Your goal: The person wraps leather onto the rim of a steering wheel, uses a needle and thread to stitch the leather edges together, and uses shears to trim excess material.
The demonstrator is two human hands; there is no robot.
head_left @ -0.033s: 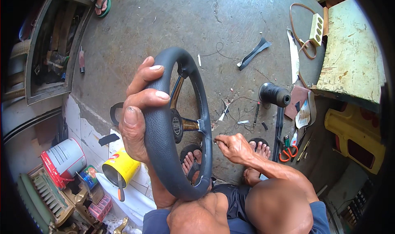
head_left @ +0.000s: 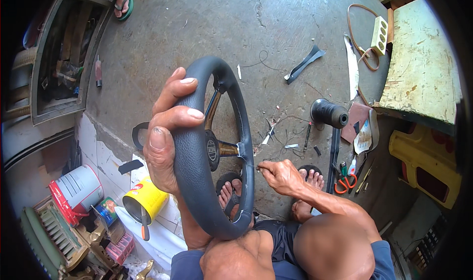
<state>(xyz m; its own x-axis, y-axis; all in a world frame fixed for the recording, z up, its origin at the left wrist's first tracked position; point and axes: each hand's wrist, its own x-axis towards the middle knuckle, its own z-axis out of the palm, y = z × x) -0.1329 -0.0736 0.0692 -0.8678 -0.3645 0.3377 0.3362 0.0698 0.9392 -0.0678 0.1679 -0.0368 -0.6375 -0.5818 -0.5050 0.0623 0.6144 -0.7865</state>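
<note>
A steering wheel (head_left: 189,164) with a black grained leather cover stands tilted in front of me, its lower rim near my lap. My left hand (head_left: 165,132) is closed around the left side of its rim. A pale seam line runs along the inner edge of the cover, and brown-and-black spokes meet at a round hub (head_left: 212,151). Just right of the rim, my right hand (head_left: 282,176) is pinched shut at the level of the lower spoke. Whatever sits between its fingertips is dark and too small to name.
On the floor to the right stand a black thread spool (head_left: 325,113), orange-handled scissors (head_left: 346,184) and a black leather strip (head_left: 304,65). A power strip (head_left: 379,36) lies farther off. At left are a yellow can (head_left: 148,198) and a white-and-red bucket (head_left: 76,193). Another person's foot (head_left: 123,1) shows far left.
</note>
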